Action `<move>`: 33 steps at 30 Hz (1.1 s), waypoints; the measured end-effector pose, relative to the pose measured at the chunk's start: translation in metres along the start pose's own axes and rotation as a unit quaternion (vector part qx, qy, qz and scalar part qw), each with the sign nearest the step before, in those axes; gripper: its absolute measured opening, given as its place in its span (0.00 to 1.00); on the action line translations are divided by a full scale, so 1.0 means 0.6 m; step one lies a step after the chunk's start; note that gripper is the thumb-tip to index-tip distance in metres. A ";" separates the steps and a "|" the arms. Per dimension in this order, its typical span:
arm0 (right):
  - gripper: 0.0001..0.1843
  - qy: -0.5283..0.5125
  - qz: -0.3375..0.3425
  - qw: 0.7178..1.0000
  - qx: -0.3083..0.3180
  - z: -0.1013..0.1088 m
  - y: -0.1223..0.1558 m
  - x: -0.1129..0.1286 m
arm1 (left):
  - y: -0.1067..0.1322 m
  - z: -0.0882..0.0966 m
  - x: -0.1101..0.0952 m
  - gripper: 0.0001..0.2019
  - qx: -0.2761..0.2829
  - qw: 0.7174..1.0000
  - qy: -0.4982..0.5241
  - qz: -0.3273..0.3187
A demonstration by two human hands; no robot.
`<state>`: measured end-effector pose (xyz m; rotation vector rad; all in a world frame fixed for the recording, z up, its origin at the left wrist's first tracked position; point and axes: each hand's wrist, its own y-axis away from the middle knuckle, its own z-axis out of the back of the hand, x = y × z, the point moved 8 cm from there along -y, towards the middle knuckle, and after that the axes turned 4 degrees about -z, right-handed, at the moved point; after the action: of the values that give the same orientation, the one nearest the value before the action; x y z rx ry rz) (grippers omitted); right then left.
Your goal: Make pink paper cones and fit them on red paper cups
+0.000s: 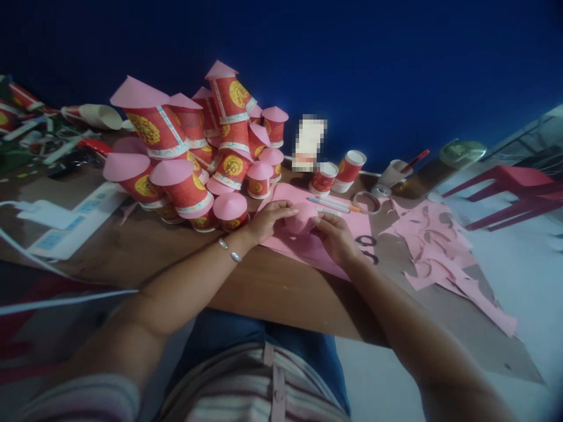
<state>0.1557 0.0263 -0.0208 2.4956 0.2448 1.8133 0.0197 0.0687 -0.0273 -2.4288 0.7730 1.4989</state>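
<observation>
Striped shirt (246, 381) sat nearest; beyond it, left hand (268, 220) and right hand (336, 238) gripped a cone (302, 218) in their fingers over the table (272, 288).

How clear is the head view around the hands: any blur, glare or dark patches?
Head view: soft overall, prints on the red cups smeared; the blue wall darkens to near black at the top; the floor on the right is washed out; a pixelated patch sits by the wall; the left hand and right hand holding the pink cone are evenly lit.
</observation>
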 end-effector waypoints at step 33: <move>0.18 -0.020 -0.013 0.999 -0.045 0.021 -0.012 -0.012 | -0.015 0.025 -0.013 0.22 -0.044 0.994 0.004 -0.100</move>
<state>0.1647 0.0333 -0.0323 2.4537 0.1885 1.7237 0.0097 0.0852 -0.0286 -2.4903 0.4585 1.4764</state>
